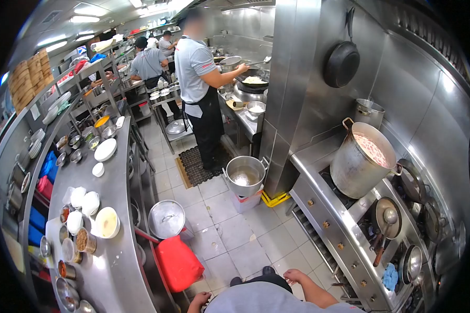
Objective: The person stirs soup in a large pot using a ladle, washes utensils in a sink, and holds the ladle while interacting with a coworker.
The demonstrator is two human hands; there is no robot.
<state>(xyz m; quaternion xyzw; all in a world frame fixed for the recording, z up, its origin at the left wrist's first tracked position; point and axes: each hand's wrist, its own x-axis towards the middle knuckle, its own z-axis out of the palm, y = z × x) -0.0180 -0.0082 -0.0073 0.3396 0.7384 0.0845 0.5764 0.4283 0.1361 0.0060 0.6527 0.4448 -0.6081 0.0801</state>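
Low in the view, my left hand [200, 299] hangs beside my body, loosely curled and empty, near the red plastic stool [178, 265]. My right hand [293, 276] is on the other side, its fingers relaxed and somewhat apart, holding nothing. Between it and the stove [326, 224] lies some tiled floor. A large pot [357, 169] with pinkish contents stands on the stove. Nearer to me on it are a pan with a ladle [388, 218] and a blue cloth [390, 276].
A steel counter [112, 182] with bowls and containers runs along the left. On the floor ahead are a lidded pot [166, 219] and a two-handled pot [245, 176] on a container. A co-worker [196, 78] stands beyond at a wok [253, 81]; others work farther back.
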